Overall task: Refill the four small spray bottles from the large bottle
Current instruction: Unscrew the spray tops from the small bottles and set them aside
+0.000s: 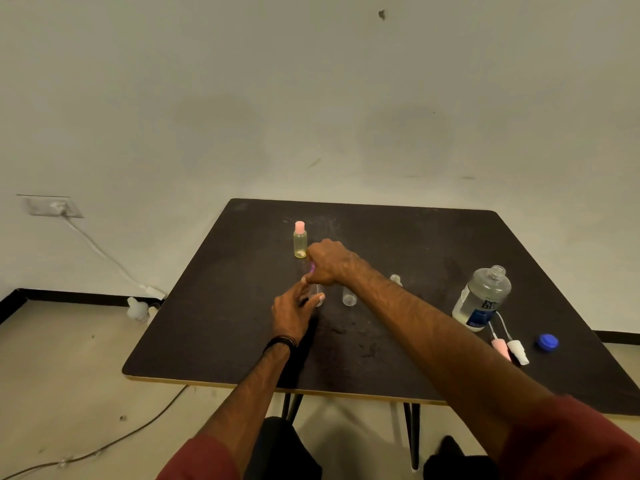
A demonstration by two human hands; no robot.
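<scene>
Four small bottles are on the dark table (221,327), and they are noted here from left to right. Furthest left and toward the back stands the yellow bottle (300,242), upright with its pink cap on. Just beside it, the left hand (294,311) has its fingers curled round the base of a clear small bottle (317,294), while the right hand (327,263) pinches a purple top (312,266) at that bottle's neck — whether it is being screwed on or off cannot be told. Next comes an uncapped clear bottle (349,296), upright and apart from the hands. A fourth bottle (396,279) is mostly hidden behind the right forearm.

Judgement on handling: the small bottles look like thin, light plastic, easily tipped, so each wants a steadying grip low on the body and no squeezing.

Well to the right stands the large bottle (483,297), open-necked and partly full. It is likely the heaviest item and may be slick — best gripped round the labelled waist and tilted slowly. Two loose spray tops (512,349), one pink and one white, lie by its base, with the blue cap (548,341) beyond them.
</scene>
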